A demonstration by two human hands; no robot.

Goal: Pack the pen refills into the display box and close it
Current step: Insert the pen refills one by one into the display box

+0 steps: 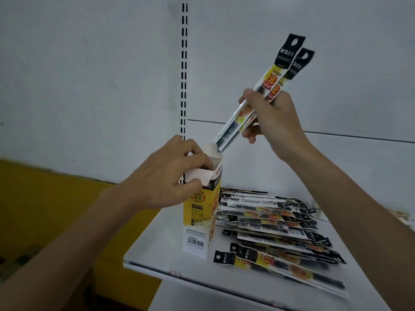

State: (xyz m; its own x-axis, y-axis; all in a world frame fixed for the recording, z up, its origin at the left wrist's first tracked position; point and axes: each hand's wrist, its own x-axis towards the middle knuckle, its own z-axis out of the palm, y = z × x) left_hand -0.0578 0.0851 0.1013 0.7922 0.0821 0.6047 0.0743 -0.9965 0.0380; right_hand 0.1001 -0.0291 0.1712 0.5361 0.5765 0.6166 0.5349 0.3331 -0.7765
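Nearest me, low right in the frame, a loose pile of refill packs (276, 223) lies flat on the white shelf (175, 259), long axes running roughly left to right. Their black header tabs read "M&G". Just left of the pile the yellow display box (199, 218) stands upright with its top flap open. I read "360°" on its front and see a barcode near its base.

My left hand (166, 176) grips the box's top, with the fingers curled over the open rim and the thumb on the front. Above, my right hand (274, 122) pinches two packs (258, 95) between thumb and fingers. They tilt, headers pointing upper right and lower ends down-left at the raised flap.

Behind is a white wall with a slotted rail (184, 63).
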